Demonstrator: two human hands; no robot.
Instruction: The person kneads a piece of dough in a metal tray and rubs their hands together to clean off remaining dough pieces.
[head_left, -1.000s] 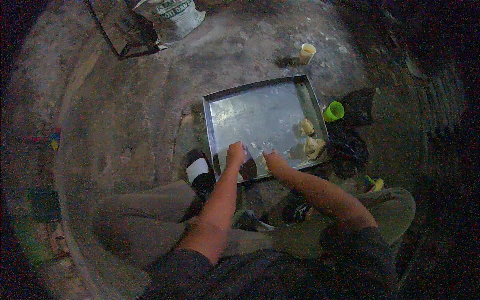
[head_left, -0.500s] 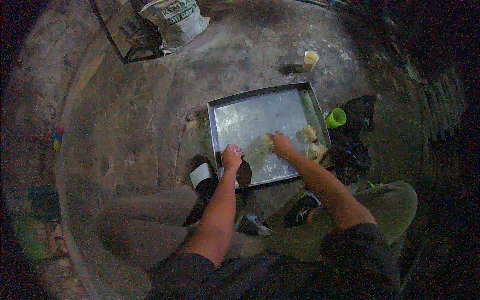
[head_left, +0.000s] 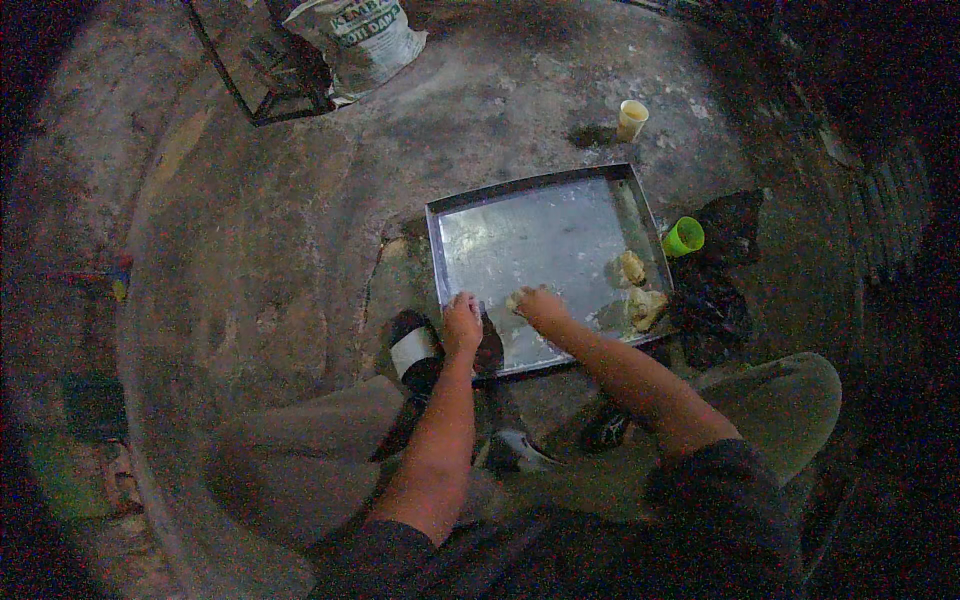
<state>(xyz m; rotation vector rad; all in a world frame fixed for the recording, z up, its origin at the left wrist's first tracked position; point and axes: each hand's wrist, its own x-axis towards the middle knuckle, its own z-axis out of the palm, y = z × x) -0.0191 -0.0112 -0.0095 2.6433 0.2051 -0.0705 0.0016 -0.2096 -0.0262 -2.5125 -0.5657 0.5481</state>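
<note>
A square metal tray lies on the concrete floor in front of me. My left hand rests on the tray's near left edge, fingers curled over the rim. My right hand is inside the tray near its front, closed on a small pale lump of dough. Two more pale dough lumps lie at the tray's right side.
A green cup and a black bag sit right of the tray. A cream cup stands beyond it. A printed sack and a dark wire frame lie at the far left. My sandalled foot is beside the tray.
My right hand moved toward the dough lumps at the right, then came back to the tray's front with a small lump in it. My left hand shifted slightly along the near rim.
</note>
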